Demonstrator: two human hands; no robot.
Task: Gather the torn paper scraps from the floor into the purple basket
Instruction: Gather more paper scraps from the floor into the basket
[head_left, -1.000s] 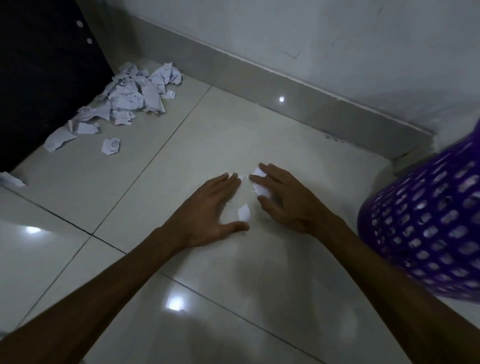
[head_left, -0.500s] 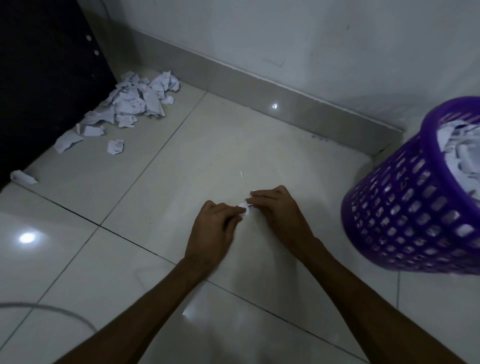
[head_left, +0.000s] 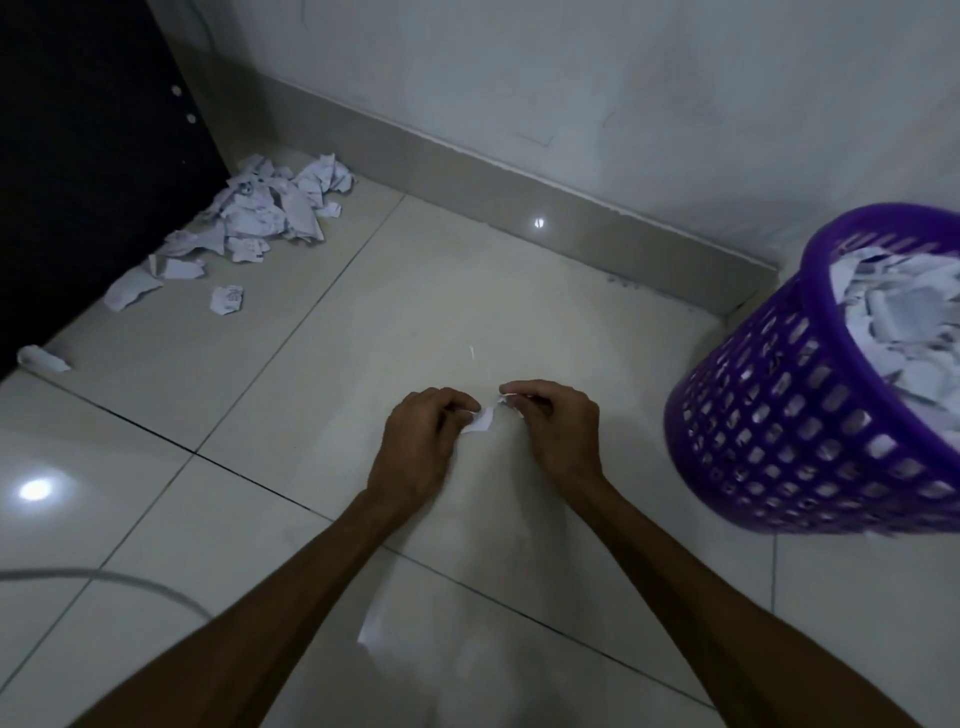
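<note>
Small white torn paper scrap (head_left: 482, 417) sits pinched between your fingertips, long axis slanting from your left hand (head_left: 422, 444) up toward your right hand (head_left: 553, 426). Both sets of fingers curl narrowly on it. Keep the pinch firm and carry it right, over the purple perforated plastic basket (head_left: 810, 415).

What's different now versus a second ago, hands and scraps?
Both hands, spread flat on the tiles before, have closed: the left hand and right hand now pinch the small white torn paper scraps between them. The scrap heap by the dark cabinet and the purple plastic mesh basket look unmoved.
</note>
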